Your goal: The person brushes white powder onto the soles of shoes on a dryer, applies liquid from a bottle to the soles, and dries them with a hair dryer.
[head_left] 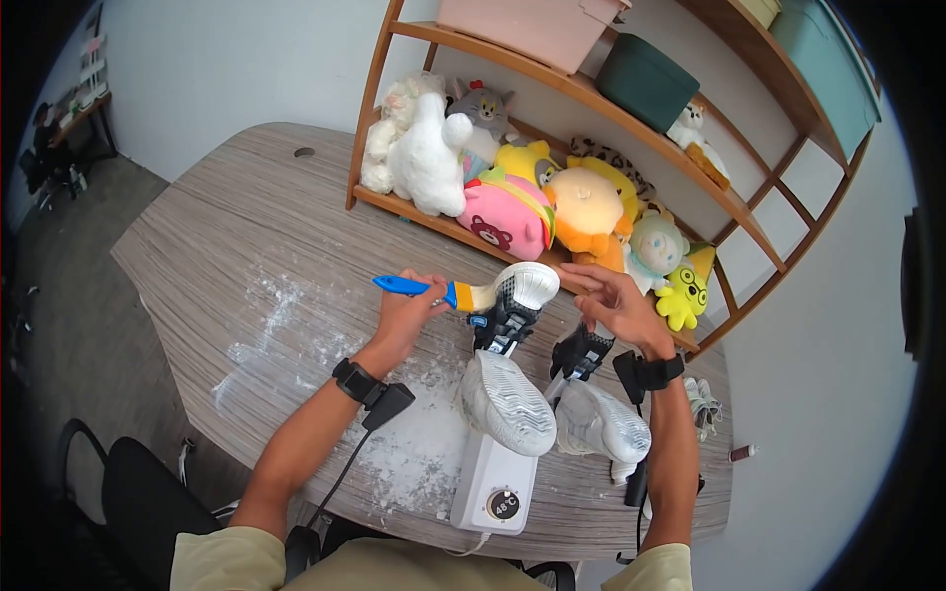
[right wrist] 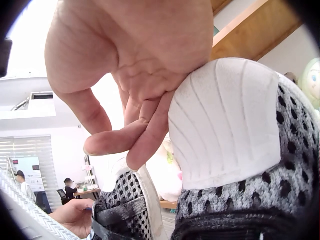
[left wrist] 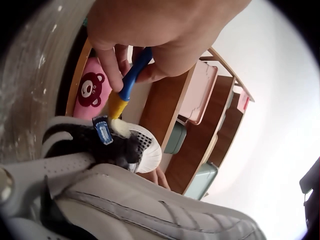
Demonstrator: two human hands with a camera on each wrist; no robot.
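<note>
My left hand [head_left: 402, 320] grips a paintbrush [head_left: 404, 286] with a blue handle, yellow collar and pale bristles. In the left wrist view the bristles [left wrist: 120, 128] lie against a black-and-white mesh sneaker [left wrist: 85, 142] with a white toe. That sneaker stands toe-up on a white shoe dryer [head_left: 471, 483] whose dial reads 48°C. My right hand [head_left: 627, 307] holds nothing, its fingers loosely bent above a second black mesh sneaker [head_left: 581, 352]. In the right wrist view, this hand is right beside a white toe cap [right wrist: 225, 125]. Two white sneakers [head_left: 507, 404] hang nearer me, soles up.
White powder [head_left: 414, 443] is scattered over the wood-grain table [head_left: 217, 236]. Behind stands a wooden shelf [head_left: 552, 61] with plush toys [head_left: 507, 215] and bins. More shoes [head_left: 702, 406] and a small bottle [head_left: 744, 453] are at the right. A black chair [head_left: 148, 483] is at left.
</note>
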